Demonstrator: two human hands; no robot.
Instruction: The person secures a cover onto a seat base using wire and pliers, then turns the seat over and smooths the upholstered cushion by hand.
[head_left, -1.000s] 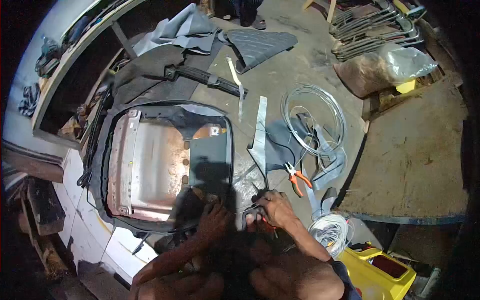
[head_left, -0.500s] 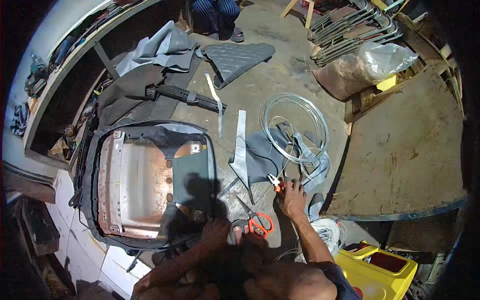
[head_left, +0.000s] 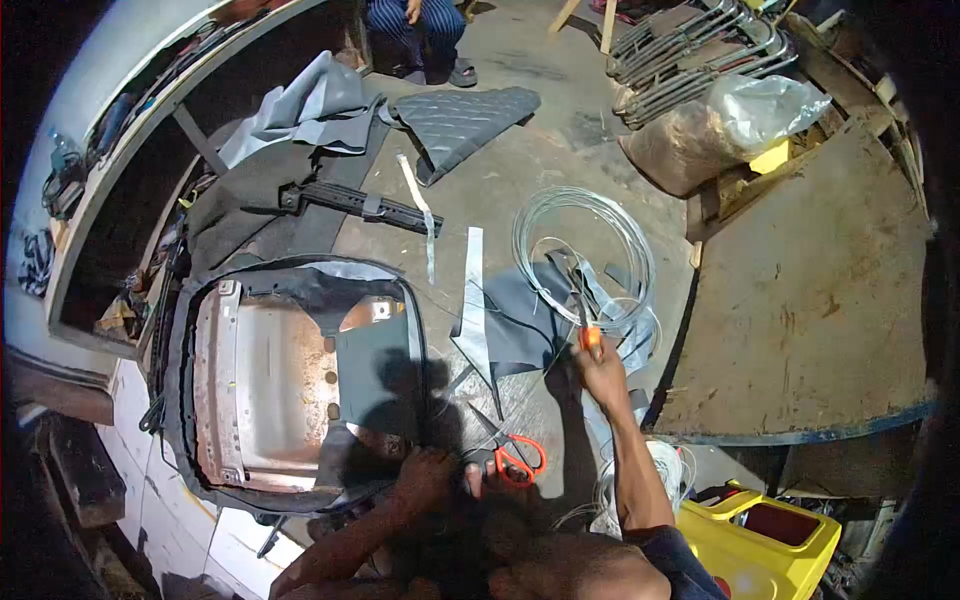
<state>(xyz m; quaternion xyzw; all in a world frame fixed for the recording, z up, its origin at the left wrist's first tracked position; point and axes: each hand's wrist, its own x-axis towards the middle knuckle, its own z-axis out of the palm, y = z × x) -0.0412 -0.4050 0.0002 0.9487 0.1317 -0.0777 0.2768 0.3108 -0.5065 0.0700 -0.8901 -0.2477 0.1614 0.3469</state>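
My right hand [head_left: 602, 374] is closed around the orange handles of pliers [head_left: 590, 338], which point away from me over dark fabric scraps [head_left: 515, 318] beside a coil of wire [head_left: 527, 232]. My left hand [head_left: 428, 474] is in shadow at the near right edge of a seat part [head_left: 285, 375], a metal pan edged with dark upholstery. Its fingers look curled closed; what they hold, if anything, is hidden. Between my hands, scissors [head_left: 519, 462] with orange-red handles lie on the floor by my foot.
A black rail-like bar [head_left: 345, 197] and quilted fabric [head_left: 465, 120] lie farther off. On the right stand a wooden board [head_left: 800, 310] and a yellow plastic container [head_left: 800, 545]. A filled plastic sack [head_left: 680, 150] sits near stacked metal frames [head_left: 700, 55]. Another person [head_left: 415, 30] is at the back.
My right hand has moved forward and slightly right with the pliers, which have swung to point away toward the wire coil. My left hand stays by the seat edge. The view has shifted slightly.
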